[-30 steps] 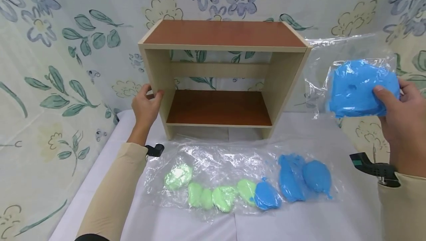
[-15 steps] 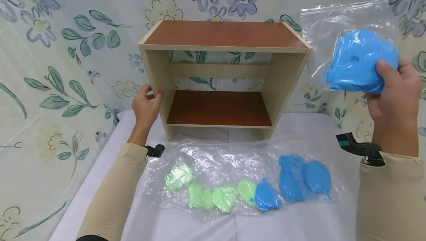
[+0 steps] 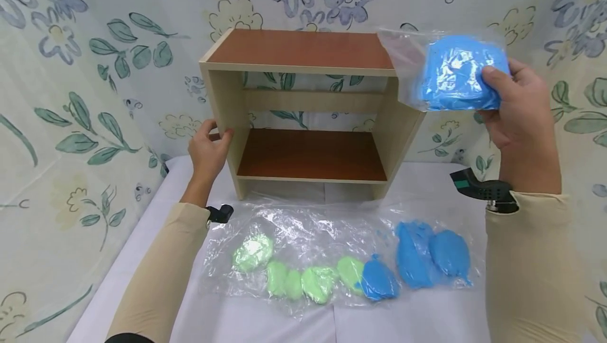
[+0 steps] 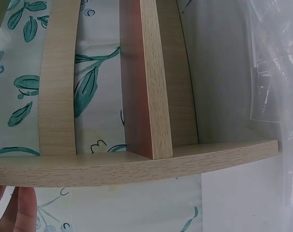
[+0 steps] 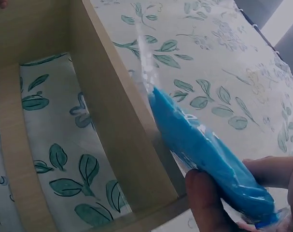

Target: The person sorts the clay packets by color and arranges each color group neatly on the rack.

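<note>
My right hand grips a clear zip bag of blue clay-like material, thumb in front and fingers behind. The bag is raised at the upper right corner of a small wooden shelf unit and overlaps it in the head view. In the right wrist view the bag appears edge-on beside the side panel. My left hand touches the outer face of the left side panel; its fingertips show below that panel in the left wrist view.
In front of the shelf, a large clear plastic bag lies on the white-covered table. Several green lumps and blue lumps are inside it. Floral fabric hangs behind and to the left.
My right hand has lifted the bag of blue material and carried it leftward to the shelf's upper right corner. The left hand stays at the side panel.
</note>
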The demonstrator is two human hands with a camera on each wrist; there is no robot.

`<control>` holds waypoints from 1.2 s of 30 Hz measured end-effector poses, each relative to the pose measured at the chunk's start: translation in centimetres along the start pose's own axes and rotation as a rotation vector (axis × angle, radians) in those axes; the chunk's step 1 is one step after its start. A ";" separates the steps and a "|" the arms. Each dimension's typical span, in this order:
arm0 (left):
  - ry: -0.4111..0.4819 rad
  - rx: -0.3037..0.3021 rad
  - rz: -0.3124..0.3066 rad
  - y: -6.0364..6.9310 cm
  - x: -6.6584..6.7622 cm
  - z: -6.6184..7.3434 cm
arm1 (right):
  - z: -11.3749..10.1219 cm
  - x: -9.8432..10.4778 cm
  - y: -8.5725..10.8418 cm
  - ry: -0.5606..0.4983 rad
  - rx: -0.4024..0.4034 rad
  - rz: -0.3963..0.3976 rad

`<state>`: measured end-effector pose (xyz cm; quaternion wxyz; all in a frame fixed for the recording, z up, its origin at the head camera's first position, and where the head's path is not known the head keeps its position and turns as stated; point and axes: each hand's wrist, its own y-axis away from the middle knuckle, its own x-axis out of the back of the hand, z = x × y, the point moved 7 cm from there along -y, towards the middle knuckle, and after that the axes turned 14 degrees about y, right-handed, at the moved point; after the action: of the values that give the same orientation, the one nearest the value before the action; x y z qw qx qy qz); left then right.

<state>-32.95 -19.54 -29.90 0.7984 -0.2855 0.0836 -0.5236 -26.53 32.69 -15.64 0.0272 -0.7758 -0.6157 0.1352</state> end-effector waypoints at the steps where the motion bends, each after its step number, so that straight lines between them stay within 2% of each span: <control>1: 0.001 -0.003 0.000 0.0 0.0 0.0 | 0.0 -0.9 0.0 0.050 -0.020 -0.028; 3: 0.006 0.000 -0.002 0.0 -0.1 0.0 | -0.1 -2.6 0.1 0.186 -0.055 -0.051; 6: 0.011 0.012 -0.003 0.1 -0.1 -0.1 | -0.4 -4.9 0.2 0.334 -0.074 -0.066; 11: 0.010 0.002 0.002 0.1 0.1 -0.1 | -1.1 -7.7 0.1 0.498 -0.078 -0.094; 13: 0.007 -0.009 0.010 0.0 0.2 0.0 | -1.3 -9.2 -0.2 0.535 -0.071 -0.180; 16: 0.004 -0.009 0.019 -0.2 0.4 0.0 | -1.6 -11.4 -0.6 0.655 -0.068 -0.340; 18: 0.007 -0.001 0.020 -0.2 0.5 0.0 | -1.7 -12.5 -0.8 0.799 -0.043 -0.411; 21: 0.010 0.007 0.018 -0.2 0.5 0.0 | -2.2 -13.4 -0.9 1.105 0.038 -0.412; 24: 0.010 0.001 0.028 -0.2 0.5 0.0 | -2.5 -14.1 -0.6 1.310 0.109 -0.366; 26: 0.013 -0.003 0.031 -0.2 0.5 0.1 | -2.6 -14.5 -0.5 1.355 0.152 -0.351; 28: 0.015 -0.005 0.035 -0.2 0.5 0.1 | -2.8 -14.7 -0.4 1.387 0.209 -0.302; 31: 0.014 0.000 0.029 0.0 0.4 0.0 | -2.9 -15.3 0.1 1.432 0.401 -0.260; 34: 0.007 0.005 0.021 0.1 0.2 0.0 | -2.3 -16.1 0.7 1.468 0.572 -0.311; 36: 0.008 0.006 0.020 0.2 0.1 0.1 | -1.7 -16.6 1.0 1.468 0.643 -0.366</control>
<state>-32.74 -19.54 -29.91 0.8039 -0.2802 0.0883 -0.5171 -28.62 16.70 -11.27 0.6657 -0.5085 -0.4889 -0.2434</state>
